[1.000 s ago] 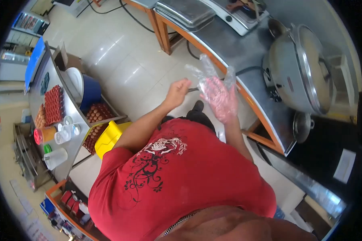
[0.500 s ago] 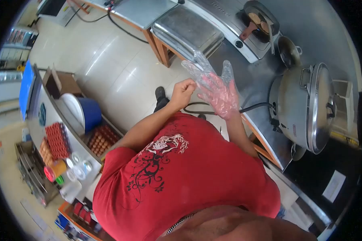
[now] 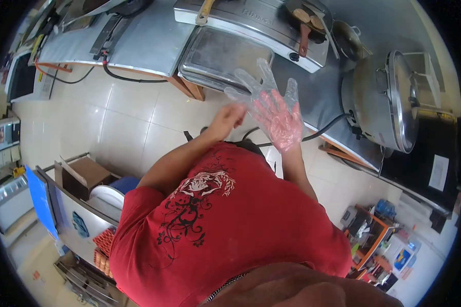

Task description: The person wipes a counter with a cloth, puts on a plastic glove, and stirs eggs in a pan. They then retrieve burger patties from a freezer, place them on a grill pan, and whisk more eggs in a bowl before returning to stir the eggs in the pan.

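My right hand (image 3: 281, 122) wears a clear plastic glove (image 3: 263, 82) and is raised with its fingers spread. The glove's finger tips stand out loose and partly unfilled beyond my fingers. Close to the glove's left edge is my left hand (image 3: 226, 122), bare and slightly blurred, with its fingers curled in. Whether film is pinched between those fingers cannot be made out. Behind the glove, a metal tray with a lid (image 3: 225, 53) lies on the steel counter.
A gas stove (image 3: 251, 28) bears a small pan (image 3: 303, 41) with round food pieces. To the right are a wok (image 3: 347, 41) and a large lidded pot (image 3: 373, 97) with a black hose. Lower left, a cardboard box (image 3: 89, 171) and egg trays (image 3: 103, 240) stand by a counter.
The view has swung, showing more of the stove and the left counter. My left hand has shifted slightly left and down from the glove's edge; my right hand stays spread.
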